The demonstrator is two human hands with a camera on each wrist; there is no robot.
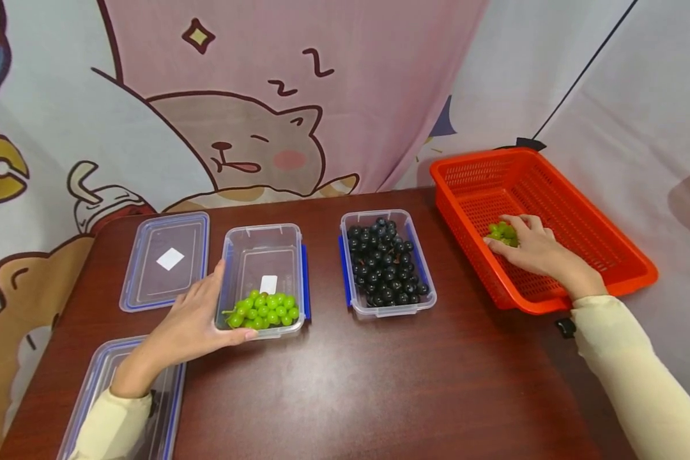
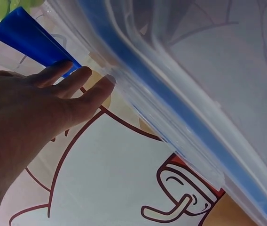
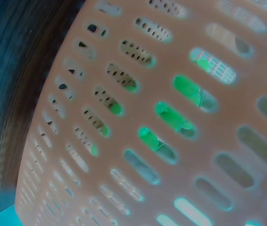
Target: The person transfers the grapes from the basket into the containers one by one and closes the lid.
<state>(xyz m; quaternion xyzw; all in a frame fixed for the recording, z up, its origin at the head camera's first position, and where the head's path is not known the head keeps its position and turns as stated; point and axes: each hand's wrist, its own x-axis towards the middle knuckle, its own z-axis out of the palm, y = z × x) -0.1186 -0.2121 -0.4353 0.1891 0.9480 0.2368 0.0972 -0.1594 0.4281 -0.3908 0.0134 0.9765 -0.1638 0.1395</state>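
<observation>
My left hand (image 1: 198, 319) holds a clear plastic container (image 1: 253, 246) by its near left corner, thumb along the front rim and fingers on the left wall. Green grapes (image 1: 267, 311) lie in the near end of that container. In the left wrist view, the fingers (image 2: 79, 80) reach toward its blue side flap (image 2: 32, 40). My right hand (image 1: 531, 246) is inside the orange basket (image 1: 471, 236), fingers curled over a small bunch of green grapes (image 1: 501, 231). Through the basket's slots, the right wrist view shows some green grapes (image 3: 173, 117); the hand is hidden there.
A second clear container (image 1: 391, 311) full of dark grapes (image 1: 382, 262) stands between the first one and the basket. One clear lid (image 1: 149, 275) with a white label lies at the back left. Another lid (image 1: 175, 383) lies under the left forearm. A printed curtain (image 1: 368, 96) hangs behind the table.
</observation>
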